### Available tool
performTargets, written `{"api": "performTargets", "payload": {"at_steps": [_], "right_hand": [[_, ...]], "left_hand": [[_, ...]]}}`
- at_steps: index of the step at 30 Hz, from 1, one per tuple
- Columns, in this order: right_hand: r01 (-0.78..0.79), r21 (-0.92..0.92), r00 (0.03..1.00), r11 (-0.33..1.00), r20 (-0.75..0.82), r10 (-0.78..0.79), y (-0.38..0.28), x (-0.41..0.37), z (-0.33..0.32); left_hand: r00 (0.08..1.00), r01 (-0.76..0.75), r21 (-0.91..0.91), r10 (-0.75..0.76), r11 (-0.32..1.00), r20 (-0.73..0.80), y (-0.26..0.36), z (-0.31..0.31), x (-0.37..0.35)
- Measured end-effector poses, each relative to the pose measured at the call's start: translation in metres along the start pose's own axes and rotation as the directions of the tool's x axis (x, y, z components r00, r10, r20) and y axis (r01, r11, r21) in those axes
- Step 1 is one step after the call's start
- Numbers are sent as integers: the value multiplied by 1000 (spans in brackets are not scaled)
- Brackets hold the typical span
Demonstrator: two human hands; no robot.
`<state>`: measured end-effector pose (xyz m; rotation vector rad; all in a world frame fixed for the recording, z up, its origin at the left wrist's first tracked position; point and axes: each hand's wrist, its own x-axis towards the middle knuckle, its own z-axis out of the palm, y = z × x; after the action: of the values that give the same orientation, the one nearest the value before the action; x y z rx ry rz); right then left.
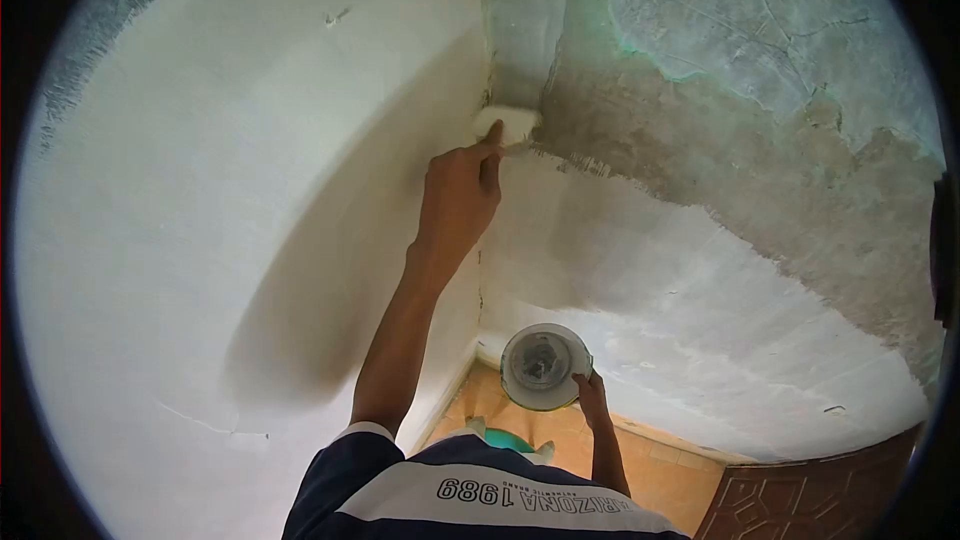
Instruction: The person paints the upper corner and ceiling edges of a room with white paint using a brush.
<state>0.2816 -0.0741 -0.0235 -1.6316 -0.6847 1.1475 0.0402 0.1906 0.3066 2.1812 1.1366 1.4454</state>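
Observation:
My left hand (458, 202) is raised to the corner where two walls meet, shut on a wide paintbrush (507, 126) loaded with white paint. The bristles press on the right wall just beside the corner, at the edge between white paint and bare grey plaster. My right hand (592, 398) hangs lower and grips the rim of a small white paint bucket (540, 368), seen from above with paint inside. My striped shirt (480, 490) fills the bottom of the view.
The left wall (230, 190) is painted white all over. The right wall (760, 140) is rough grey plaster above and white paint (660, 280) below. Tan floor tiles (670, 470) lie underneath, with a dark patterned panel (810, 500) at bottom right.

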Motion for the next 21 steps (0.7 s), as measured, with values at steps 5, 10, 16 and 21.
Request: {"api": "performTargets", "payload": {"at_steps": [5,10,16,21], "right_hand": [[140,-72,990,988,-18,-142,14,14,-12],[91,-4,994,996,-59,-91,7,8,-15],[149,-106,983,983,-93,-159,38,16,-20],[86,-85,993,993,-74,-92,36,21,-8]], "left_hand": [[972,-64,5,63,998,-225,21,-9,12],[978,-98,28,102,995,-180,-9,33,5],[993,-31,-90,21,995,-113,-43,71,-44],[997,69,-49,-70,996,-13,-61,84,-80]]}}
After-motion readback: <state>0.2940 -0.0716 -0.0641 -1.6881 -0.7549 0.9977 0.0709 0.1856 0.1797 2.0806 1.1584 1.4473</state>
